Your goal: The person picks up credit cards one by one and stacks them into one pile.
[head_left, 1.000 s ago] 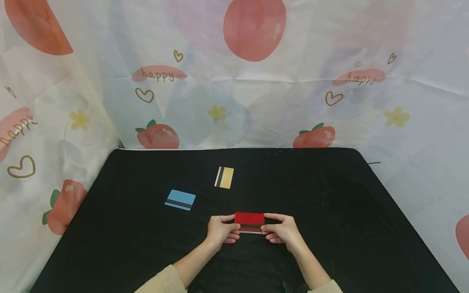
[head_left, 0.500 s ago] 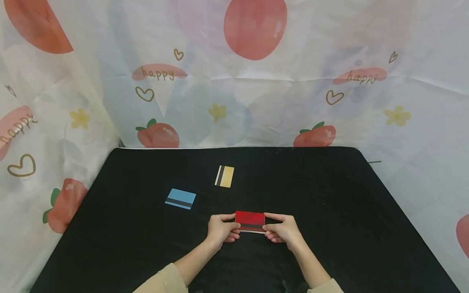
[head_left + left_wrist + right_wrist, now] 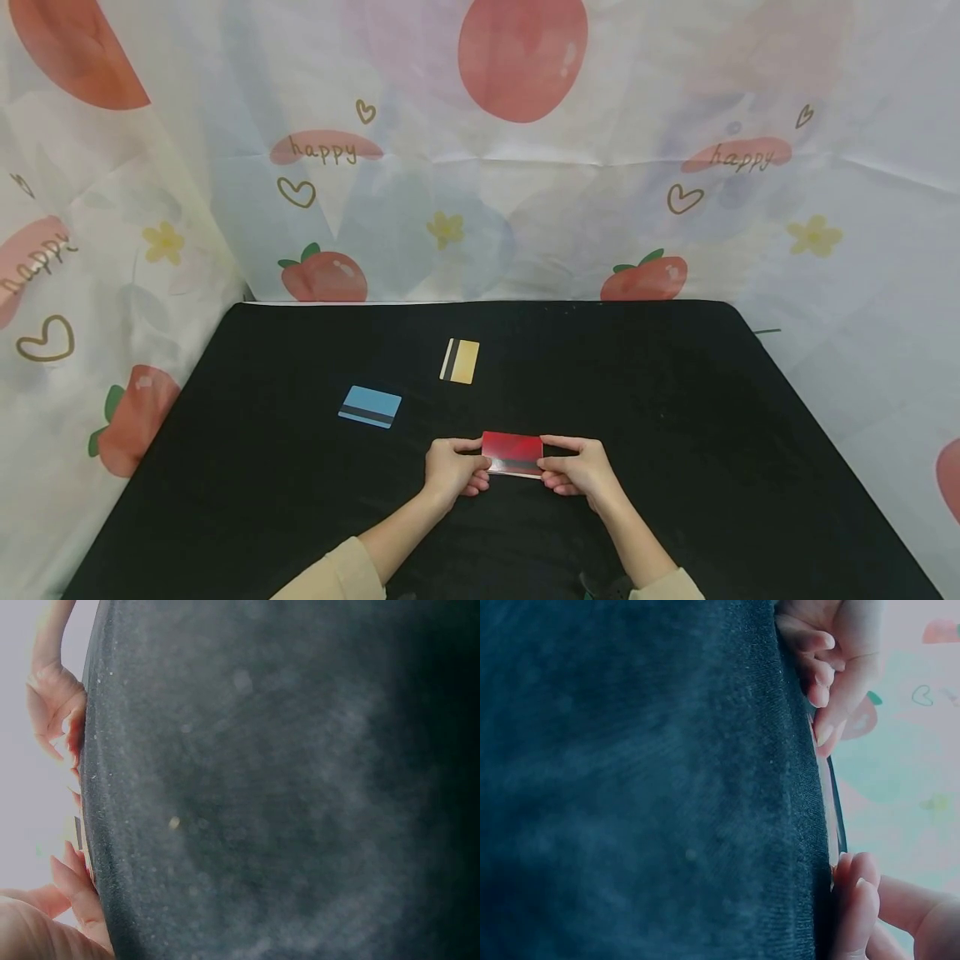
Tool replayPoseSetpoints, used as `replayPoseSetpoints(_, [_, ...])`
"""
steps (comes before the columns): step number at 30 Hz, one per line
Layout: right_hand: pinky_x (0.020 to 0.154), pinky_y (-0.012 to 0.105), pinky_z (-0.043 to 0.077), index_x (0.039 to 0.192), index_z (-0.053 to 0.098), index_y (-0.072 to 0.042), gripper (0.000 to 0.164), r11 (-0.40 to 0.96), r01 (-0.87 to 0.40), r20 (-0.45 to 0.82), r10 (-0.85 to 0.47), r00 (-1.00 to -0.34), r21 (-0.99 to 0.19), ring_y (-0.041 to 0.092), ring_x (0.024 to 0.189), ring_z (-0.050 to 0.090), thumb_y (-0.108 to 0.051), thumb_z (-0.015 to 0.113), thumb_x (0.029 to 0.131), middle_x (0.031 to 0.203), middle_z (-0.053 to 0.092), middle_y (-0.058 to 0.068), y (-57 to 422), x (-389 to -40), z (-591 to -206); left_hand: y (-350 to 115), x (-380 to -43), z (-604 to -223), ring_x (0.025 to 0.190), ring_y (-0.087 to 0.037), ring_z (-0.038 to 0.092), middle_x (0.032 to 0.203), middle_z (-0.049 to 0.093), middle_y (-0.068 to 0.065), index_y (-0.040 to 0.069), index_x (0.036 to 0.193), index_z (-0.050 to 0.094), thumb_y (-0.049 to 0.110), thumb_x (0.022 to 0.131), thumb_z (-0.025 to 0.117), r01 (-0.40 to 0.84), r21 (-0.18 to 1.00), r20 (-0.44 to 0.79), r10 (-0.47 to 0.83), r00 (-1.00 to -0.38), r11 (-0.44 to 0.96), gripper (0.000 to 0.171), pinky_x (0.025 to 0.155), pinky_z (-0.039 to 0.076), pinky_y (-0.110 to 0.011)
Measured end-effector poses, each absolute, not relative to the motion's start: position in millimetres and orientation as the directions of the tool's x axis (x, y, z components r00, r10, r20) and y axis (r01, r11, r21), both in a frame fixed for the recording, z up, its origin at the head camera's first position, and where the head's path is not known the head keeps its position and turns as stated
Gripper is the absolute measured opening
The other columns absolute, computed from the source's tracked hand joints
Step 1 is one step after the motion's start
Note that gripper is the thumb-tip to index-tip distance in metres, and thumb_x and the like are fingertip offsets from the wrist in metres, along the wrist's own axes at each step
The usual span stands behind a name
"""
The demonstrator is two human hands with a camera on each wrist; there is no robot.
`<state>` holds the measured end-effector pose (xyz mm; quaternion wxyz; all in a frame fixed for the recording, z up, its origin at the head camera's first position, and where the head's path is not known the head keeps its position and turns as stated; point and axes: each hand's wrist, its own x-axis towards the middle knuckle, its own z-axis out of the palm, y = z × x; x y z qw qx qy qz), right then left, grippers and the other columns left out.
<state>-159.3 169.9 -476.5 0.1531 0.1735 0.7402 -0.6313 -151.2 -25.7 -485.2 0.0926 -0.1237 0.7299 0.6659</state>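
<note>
In the head view, a red card (image 3: 512, 447) with a dark stripe lies flat near the front middle of the black table, a thin pale edge showing beneath its near side. My left hand (image 3: 452, 468) holds it at the left edge, index finger at the far corner and thumb at the near one. At the opposite edge my right hand (image 3: 577, 468) grips it the same way. The right wrist view catches the card's thin edge (image 3: 827, 802) between both hands, low over the cloth. Each hand's lower fingers are curled beneath the thumb.
A blue card (image 3: 370, 407) with a dark stripe lies left of the hands. Farther back is a yellow card (image 3: 461, 362), also striped. The black table (image 3: 675, 400) ends at a printed cloth backdrop (image 3: 555, 208). A small dark object (image 3: 588, 587) shows between the forearms.
My right thumb has shifted slightly right, toward the red card's edge. The card now has a brighter sheen, and the pale edge under it looks straighter. The blue and yellow cards stay put.
</note>
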Motion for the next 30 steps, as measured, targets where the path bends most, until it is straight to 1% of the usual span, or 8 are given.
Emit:
replayPoseSetpoints(6, [0.041,0.022,0.050,0.117,0.061,-0.001,0.044,0.138,0.447,-0.444,0.057,-0.894,-0.884,0.014,0.043,0.060,0.002,0.070,0.074,0.057,0.064,0.011,169.9,-159.7,-476.8,-25.4,-152.2,-487.1,0.040,-0.012,0.059,0.055,0.063,-0.010,-0.001,0.103,0.069,-0.001,0.073,0.072,-0.301,0.950,-0.296,-0.067,-0.953,0.084,0.030,0.038,0.048,-0.021])
replayPoseSetpoints(11, [0.041,0.022,0.050,0.117,0.061,-0.001,0.044,0.133,0.448,-0.445,0.055,-0.894,-0.884,0.014,0.044,0.060,0.002,0.070,0.074,0.058,0.064,0.011,170.1,-160.1,-477.6,-24.8,-151.9,-487.9,0.039,-0.012,0.058,0.054,0.063,-0.009,0.000,0.106,0.067,0.000,0.073,0.073,-0.301,0.950,-0.296,-0.074,-0.952,0.082,0.033,0.037,0.048,-0.021])
replayPoseSetpoints(18, [0.041,0.022,0.051,0.119,0.060,-0.002,0.045,0.136,0.444,-0.443,0.043,-0.896,-0.885,0.013,0.044,0.060,0.002,0.069,0.075,0.058,0.064,0.011,170.4,-160.0,-478.6,-25.1,-152.1,-489.5,0.039,-0.012,0.058,0.055,0.063,-0.010,0.000,0.108,0.066,-0.001,0.072,0.073,-0.307,0.950,-0.302,-0.080,-0.950,0.064,0.037,0.037,0.048,-0.021])
replayPoseSetpoints(30, [0.042,0.022,0.051,0.120,0.059,-0.002,0.046,0.126,0.451,-0.450,0.039,-0.892,-0.884,0.013,0.045,0.061,0.001,0.069,0.075,0.059,0.064,0.011,170.4,-159.3,-476.8,-27.5,-151.5,-486.8,0.040,-0.011,0.059,0.056,0.064,-0.010,-0.002,0.109,0.064,0.001,0.074,0.073,-0.334,0.942,-0.332,-0.065,-0.941,0.028,0.037,0.038,0.049,-0.021])
